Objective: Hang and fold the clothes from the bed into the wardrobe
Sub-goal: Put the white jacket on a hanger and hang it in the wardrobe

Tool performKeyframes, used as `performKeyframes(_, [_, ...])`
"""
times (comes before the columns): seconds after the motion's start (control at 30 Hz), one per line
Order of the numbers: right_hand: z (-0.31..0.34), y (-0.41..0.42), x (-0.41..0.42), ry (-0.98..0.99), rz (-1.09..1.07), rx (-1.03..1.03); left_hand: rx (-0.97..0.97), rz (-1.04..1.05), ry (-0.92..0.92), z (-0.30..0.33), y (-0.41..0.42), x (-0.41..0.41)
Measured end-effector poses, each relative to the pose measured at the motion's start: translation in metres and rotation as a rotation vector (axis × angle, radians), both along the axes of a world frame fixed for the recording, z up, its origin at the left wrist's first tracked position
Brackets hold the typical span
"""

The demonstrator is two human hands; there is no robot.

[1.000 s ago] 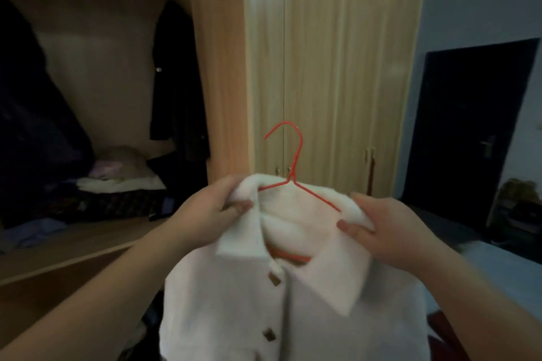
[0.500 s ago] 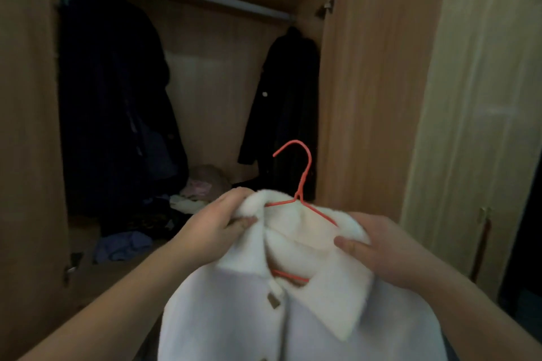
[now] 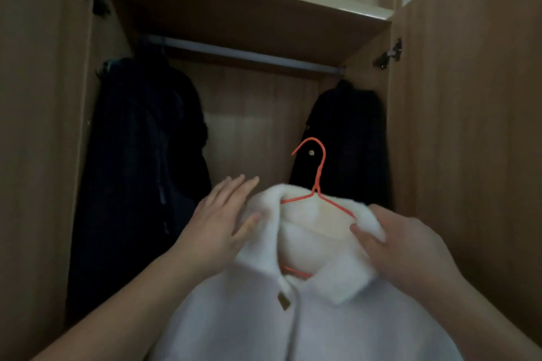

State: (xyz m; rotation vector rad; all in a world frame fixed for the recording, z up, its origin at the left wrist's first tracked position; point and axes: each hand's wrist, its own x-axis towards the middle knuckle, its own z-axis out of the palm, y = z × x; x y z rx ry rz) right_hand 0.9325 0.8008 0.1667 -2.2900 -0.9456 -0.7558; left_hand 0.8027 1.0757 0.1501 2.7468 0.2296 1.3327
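Your white fleece jacket with its wide collar (image 3: 308, 287) sits on the thin orange wire hanger (image 3: 318, 184), held up in front of the open wardrobe, low and near you. The hanger's hook rises above the collar and curls over to the left, its open end facing that way. The grey metal rail (image 3: 243, 54) lies well above and beyond the hook, running left to right across the top of the wardrobe, so as I read it the coming move is a lift up and away from you until the hook can drop over the rail.

Your right hand (image 3: 401, 246) is the one carrying the load: its fingers and thumb pinch the right shoulder of the jacket over the hanger's arm. Your left hand (image 3: 223, 220) has its fingers straight and spread, the thumb just touching the left side of the collar, gripping nothing.

The bare stretch of rail lies between the dark coats hanging on the left (image 3: 140, 170) and the dark garment hanging on the right (image 3: 349, 141).
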Motion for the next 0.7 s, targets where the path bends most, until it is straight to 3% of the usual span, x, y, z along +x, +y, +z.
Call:
performKeyframes(0.17, [0.042,0.053,0.064,-0.128,0.020,0.070,0.209,0.206,-0.090,0.056,0.029,0.030])
performKeyframes(0.5, [0.159,0.163,0.200,-0.289,0.006,0.178,0.206,0.520,-0.246,0.131,0.115,0.120])
performKeyframes(0.7, [0.228,0.207,0.253,-0.379,-0.030,0.222,0.274,0.513,-0.290,0.174,0.158,0.178])
